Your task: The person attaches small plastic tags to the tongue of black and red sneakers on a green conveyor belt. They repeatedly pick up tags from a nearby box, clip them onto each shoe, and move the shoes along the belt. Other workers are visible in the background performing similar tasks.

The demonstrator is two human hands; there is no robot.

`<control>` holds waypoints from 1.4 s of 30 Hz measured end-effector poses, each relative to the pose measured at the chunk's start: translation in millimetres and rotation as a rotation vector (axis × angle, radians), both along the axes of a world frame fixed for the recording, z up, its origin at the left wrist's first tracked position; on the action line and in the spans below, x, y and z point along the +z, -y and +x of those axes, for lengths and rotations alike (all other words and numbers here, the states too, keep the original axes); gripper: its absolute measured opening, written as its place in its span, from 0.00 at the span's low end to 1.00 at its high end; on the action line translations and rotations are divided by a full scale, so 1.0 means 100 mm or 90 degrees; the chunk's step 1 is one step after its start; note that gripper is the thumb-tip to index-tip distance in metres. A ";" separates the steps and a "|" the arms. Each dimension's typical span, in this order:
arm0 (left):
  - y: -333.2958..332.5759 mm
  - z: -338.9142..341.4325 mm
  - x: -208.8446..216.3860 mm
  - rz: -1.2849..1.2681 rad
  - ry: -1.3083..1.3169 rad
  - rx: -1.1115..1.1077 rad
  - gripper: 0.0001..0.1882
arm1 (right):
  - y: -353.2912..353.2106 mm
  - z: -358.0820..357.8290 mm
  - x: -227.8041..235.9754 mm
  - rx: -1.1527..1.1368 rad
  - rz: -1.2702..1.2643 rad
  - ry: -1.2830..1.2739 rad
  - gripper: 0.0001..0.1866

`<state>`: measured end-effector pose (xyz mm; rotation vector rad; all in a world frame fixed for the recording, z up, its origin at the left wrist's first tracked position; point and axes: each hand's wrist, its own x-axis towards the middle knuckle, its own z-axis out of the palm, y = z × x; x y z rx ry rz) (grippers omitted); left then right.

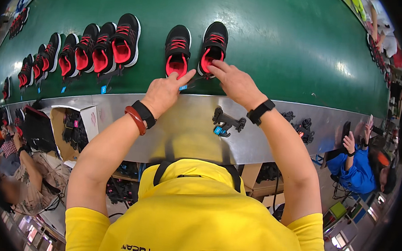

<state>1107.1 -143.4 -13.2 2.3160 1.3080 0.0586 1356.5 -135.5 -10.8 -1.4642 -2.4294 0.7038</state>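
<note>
Two black sneakers with red laces and red linings stand side by side on the green table, toes pointing away from me. My left hand (165, 91) is at the heel of the left sneaker (177, 47), closed around part of a black plastic shoe hanger (195, 82) with a blue tag (182, 87). Its thumb stretches toward the other shoe. My right hand (235, 83) pinches the heel collar of the right sneaker (215, 40), fingertips at the opening. The hanger runs between the two heels; its ends are partly hidden by my fingers.
Several matching sneakers (125, 38) line the green table (285, 52) at left, some with blue tags. A loose black hanger (228, 120) lies on the metal ledge (177, 128), more hangers (303, 128) rightward. A box (89, 120) holds hangers. People work at both sides.
</note>
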 end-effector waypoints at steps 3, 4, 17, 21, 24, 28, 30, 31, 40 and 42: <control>0.01 -0.04 0.03 -0.024 -0.012 0.022 0.25 | -0.06 0.02 -0.17 0.062 0.051 0.048 0.17; 0.02 -0.06 0.01 -0.033 -0.008 0.027 0.25 | -0.10 0.01 -0.20 0.070 0.084 0.064 0.16; 0.09 0.01 -0.01 -0.067 -0.032 0.069 0.19 | -0.20 -0.23 -0.04 0.192 0.185 0.147 0.10; 0.12 0.02 0.02 -0.064 0.089 0.085 0.19 | -0.23 -0.32 -0.16 0.168 0.185 0.208 0.07; 0.18 0.01 0.03 -0.017 0.201 0.114 0.19 | -0.25 -0.27 -0.08 0.132 0.212 0.095 0.08; 0.15 0.09 0.03 -0.025 0.274 0.126 0.20 | -0.17 -0.21 -0.13 0.013 0.183 -0.024 0.13; 0.16 0.15 -0.07 -0.020 0.213 0.145 0.23 | -0.12 -0.26 -0.21 -0.022 0.089 -0.012 0.18; 0.15 0.17 -0.07 -0.035 0.153 0.146 0.25 | -0.12 -0.28 -0.24 -0.018 0.039 -0.015 0.21; 0.84 -0.33 0.23 0.065 0.268 0.245 0.27 | 0.15 -0.72 1.80 0.190 -0.144 -0.301 0.11; 1.10 -0.43 0.24 -0.021 0.295 0.189 0.20 | 0.21 -0.86 2.50 0.398 -0.116 -0.450 0.07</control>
